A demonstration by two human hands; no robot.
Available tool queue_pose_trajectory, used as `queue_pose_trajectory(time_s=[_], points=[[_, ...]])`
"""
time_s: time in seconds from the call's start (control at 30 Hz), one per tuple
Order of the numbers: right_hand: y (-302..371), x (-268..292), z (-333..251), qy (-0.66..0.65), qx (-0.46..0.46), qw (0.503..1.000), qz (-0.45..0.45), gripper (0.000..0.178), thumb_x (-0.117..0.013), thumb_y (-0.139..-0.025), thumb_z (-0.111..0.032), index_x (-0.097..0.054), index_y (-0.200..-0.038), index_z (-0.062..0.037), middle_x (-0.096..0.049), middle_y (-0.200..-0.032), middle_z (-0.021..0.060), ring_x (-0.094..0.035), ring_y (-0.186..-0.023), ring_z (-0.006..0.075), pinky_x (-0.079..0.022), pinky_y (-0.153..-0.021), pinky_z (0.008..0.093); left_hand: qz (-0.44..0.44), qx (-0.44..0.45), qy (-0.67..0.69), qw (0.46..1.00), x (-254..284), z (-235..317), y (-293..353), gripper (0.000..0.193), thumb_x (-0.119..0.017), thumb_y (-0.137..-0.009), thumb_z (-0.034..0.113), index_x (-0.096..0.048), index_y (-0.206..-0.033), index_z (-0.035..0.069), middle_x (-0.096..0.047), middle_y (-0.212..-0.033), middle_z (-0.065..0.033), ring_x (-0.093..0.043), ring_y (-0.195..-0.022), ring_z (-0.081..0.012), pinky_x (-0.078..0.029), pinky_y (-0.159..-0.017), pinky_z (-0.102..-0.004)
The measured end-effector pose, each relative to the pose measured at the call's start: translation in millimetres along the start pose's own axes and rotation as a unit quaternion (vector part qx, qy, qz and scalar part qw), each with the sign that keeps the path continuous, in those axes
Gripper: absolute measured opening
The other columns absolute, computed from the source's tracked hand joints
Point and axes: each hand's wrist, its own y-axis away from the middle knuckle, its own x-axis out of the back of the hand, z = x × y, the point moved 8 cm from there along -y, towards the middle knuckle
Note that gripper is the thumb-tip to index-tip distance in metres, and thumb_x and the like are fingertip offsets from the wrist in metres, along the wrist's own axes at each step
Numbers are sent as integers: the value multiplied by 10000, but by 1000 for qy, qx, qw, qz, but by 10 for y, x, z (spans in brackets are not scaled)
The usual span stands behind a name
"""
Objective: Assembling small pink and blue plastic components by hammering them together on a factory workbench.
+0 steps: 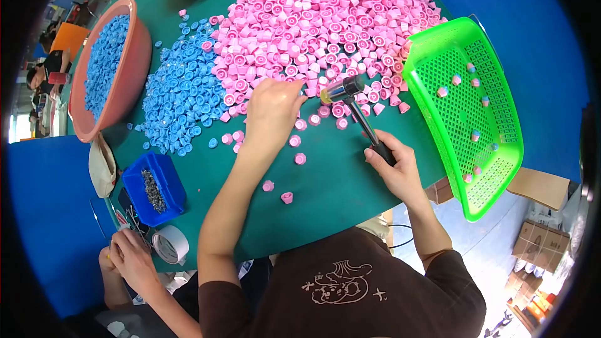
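The right hand (pixel 400 169) grips a hammer (pixel 360 116) in its fingers, head just beside the left hand (pixel 273 109), whose fingers pinch a mostly hidden bit (pixel 303 92); few pink-and-blue pieces (pixel 476 136) lie in the green basket (pixel 432 122), so most work seems left, with a blue heap (pixel 181 94), pink heap (pixel 325 19) and blue-filled tub (pixel 134 62) beyond.

A brown-shirted person (pixel 400 281) grips a yellow-faced hammer (pixel 345 90) in the right hand (pixel 397 168) over a green table (pixel 338 175), its head just beside the left hand (pixel 273 109) at the edge of heaped pink cup-shaped pieces (pixel 325 19). Blue pieces (pixel 181 87) lie piled to the left, pink-and-blue ones (pixel 476 136) dot a green basket (pixel 441 144), and a 2nd person's hands (pixel 133 260) meet near a white roll (pixel 180 242)
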Motion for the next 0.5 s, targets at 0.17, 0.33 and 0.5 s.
queue_pose_trajectory(time_s=[0.17, 0.33, 0.5], points=[[47, -44, -29, 2, 17, 1000, -2, 330, -678, -870, -116, -617, -1180, -24, -566, -758, -13, -519, -679, 58, -415, -611, 211, 16, -42, -17, 999, 51, 130, 22, 260, -774, -717, 126, -706, -955, 46, -686, -822, -84, -616, -732, -258, -486, -683, -364], [153, -2, 16, -2, 7, 1000, 3, 332, -676, -873, -112, -612, -1188, -24, -567, -758, -18, -513, -669, 47, -403, -585, 202, 102, 85, 76, 988, 675, 192, 554, 243, -794, -697, 66, -696, -918, 48, -690, -834, -73, -631, -699, -223, -504, -644, -328], [183, -105, -20, -31, 15, 999, -17, 336, -672, -883, -115, -607, -1199, -22, -560, -746, -36, -480, -629, 24, -352, -543, 170, 80, 113, 69, 988, 530, 18, 1241, 270, -794, -699, 36, -713, -957, 37, -706, -892, -78, -657, -803, -210, -522, -679, -300]])
